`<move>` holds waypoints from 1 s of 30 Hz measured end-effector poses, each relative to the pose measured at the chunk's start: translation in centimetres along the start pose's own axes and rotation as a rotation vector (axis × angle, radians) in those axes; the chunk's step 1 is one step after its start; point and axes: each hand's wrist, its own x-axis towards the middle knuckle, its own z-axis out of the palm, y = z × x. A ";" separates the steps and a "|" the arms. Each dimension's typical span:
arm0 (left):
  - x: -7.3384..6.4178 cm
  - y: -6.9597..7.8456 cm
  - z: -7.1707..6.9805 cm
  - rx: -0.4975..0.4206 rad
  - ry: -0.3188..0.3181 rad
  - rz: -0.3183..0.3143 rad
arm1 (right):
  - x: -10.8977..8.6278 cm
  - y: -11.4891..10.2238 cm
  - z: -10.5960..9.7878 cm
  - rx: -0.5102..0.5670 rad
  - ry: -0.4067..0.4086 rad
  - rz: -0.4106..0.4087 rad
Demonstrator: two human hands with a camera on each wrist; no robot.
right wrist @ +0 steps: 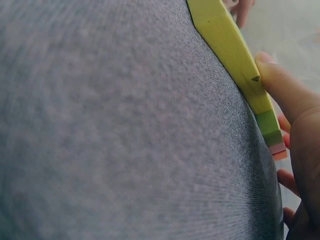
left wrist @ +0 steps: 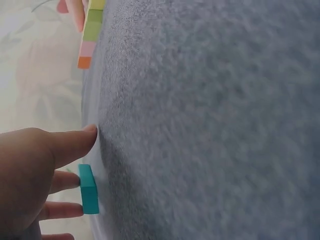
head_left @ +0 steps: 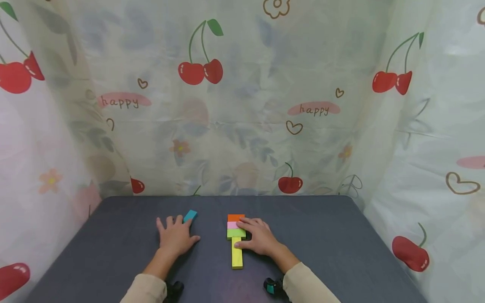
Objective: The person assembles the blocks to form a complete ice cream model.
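In the head view a blue block point(head_left: 190, 216) lies at a slant on the table, left of centre. My left hand point(head_left: 176, 236) is spread over the table, its fingertips touching or right beside that block; the left wrist view shows the teal-blue block point(left wrist: 88, 190) at the fingers, thumb apart. Near the centre, orange point(head_left: 235, 217), pink point(head_left: 232, 225) and green point(head_left: 236, 233) blocks lie in a row, with a long yellow block point(head_left: 237, 256) running from the green one towards me. My right hand point(head_left: 261, 238) rests at their right side, thumb point(right wrist: 280, 80) on the yellow block, index finger on the pink one.
The dark grey table point(head_left: 326, 235) carries the blocks. A hanging cloth point(head_left: 242, 105) printed with cherries, hearts and flowers encloses the back and both sides. Black wrist devices point(head_left: 273, 287) sit by the beige sleeves point(head_left: 308, 284).
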 end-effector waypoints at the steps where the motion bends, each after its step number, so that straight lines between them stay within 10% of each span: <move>1: 0.1 0.1 0.1 -0.005 0.006 0.005 | 0.0 0.0 0.0 -0.001 0.001 0.000; 30: 2.3 6.0 1.2 -0.220 -0.120 0.073 | 0.1 0.1 0.2 -0.014 -0.001 0.018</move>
